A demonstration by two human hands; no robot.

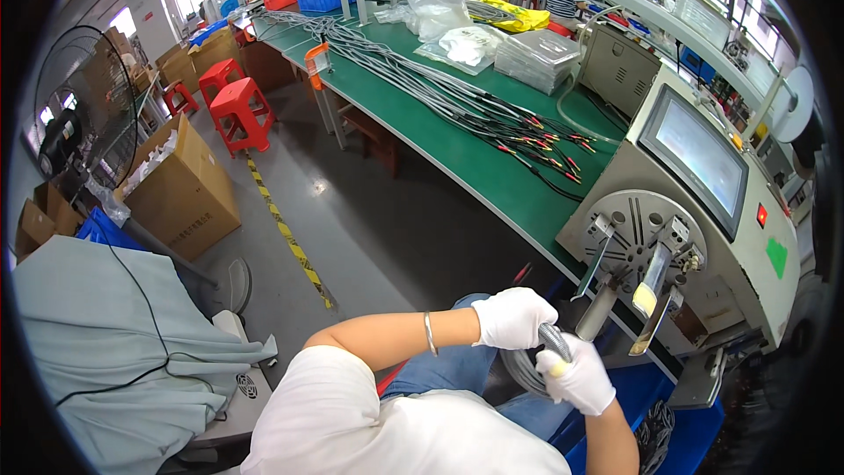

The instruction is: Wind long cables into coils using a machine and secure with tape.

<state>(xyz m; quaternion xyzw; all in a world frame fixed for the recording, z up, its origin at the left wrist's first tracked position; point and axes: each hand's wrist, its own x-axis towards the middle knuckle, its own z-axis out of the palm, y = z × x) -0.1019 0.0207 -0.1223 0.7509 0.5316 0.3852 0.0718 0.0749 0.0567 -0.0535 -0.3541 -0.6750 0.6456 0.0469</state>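
Both my hands wear white gloves and are over my lap, just left of the winding machine. My left hand (514,317) is closed at the top of a coil of grey cable (525,376). Lower and to the right, my right hand (577,376) grips the same coil, with its fingers wrapped round the bundled strands. The lower part of the coil hangs between my hands and my jeans; part of it is hidden behind the right glove. Beside my hands, the slotted round disc (637,233) of the machine carries metal posts, with no cable wound on them.
Grey cables with red-tipped ends (536,136) lie along the green workbench (422,145). The machine's screen (694,158) stands above the disc. A blue bin (699,427) with dark coils sits low at right. At left are red stools (242,114) and a cardboard box (185,189).
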